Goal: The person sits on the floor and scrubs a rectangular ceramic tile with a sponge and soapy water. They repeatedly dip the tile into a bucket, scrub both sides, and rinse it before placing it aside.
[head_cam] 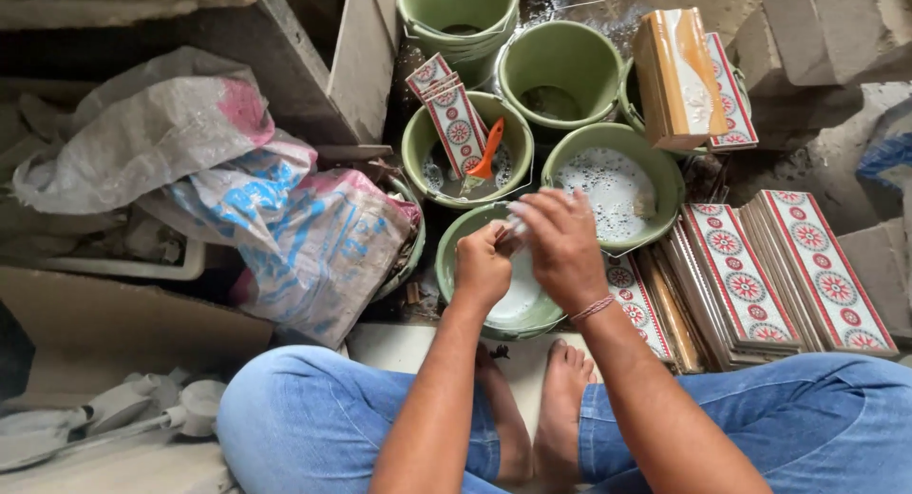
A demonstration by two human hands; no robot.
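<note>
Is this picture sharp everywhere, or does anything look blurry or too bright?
Head view: soft, even daylight, no hard shadows; the patterned tiles are crisp; the fingertips of the right hand are slightly motion-blurred; mild glare on the wet ground up top.

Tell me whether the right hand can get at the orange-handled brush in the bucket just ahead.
Probably yes. The orange-handled brush leans in an open green bucket, handle up, beside patterned tiles. Nothing lies between, but the right hand is busy with the left hand on a small item.
</note>
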